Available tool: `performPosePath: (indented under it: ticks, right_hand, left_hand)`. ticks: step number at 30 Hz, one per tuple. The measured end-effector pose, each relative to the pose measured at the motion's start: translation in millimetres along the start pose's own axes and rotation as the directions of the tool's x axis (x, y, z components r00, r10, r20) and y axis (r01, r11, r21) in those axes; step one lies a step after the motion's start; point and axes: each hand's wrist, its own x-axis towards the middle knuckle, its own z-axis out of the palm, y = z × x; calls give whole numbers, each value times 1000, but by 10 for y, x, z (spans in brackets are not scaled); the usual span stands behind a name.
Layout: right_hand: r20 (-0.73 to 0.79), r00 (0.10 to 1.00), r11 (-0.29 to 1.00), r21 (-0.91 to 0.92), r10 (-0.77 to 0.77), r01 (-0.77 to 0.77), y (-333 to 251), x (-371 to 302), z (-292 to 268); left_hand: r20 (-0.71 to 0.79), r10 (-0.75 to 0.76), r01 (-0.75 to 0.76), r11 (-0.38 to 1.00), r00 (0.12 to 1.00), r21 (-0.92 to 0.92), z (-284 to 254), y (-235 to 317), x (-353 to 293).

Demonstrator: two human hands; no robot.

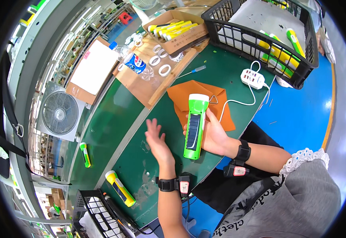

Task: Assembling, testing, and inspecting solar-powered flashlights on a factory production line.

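Bright green plastic flashlight with white head and dark panel point(193, 129), long axis pointing away from the wearer, clasped in the bare right hand point(216, 137); the empty left hand point(158, 144), fingers spread, hangs apart to its left.

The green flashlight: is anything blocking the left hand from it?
No object shows between the left hand and the green flashlight; only the fingertips of the right hand, holding it, peek past its left edge.

White-headed green flashlight point(194, 129); orange cloth point(183, 97); green tabletop point(229, 65); black crate point(309, 63).
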Motion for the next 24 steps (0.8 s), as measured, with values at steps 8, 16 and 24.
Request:
performPosePath:
  ticks: [8, 16, 24]
  right_hand:
    - [10, 1000, 1000, -9, -3, 3, -5, 5, -69]
    - [-131, 991, 992, -129, -12, -5, 7, -31, 70]
    - [20, 999, 999, -17, -29, 29, 54, 24, -89]
  left_hand:
    - [167, 590, -610, 730, 790, 308, 99, 380, -213]
    - [772, 102, -749, 350, 628, 563, 366, 225, -347]
    - [415, 184, -271, 949, 891, 161, 285, 151, -215]
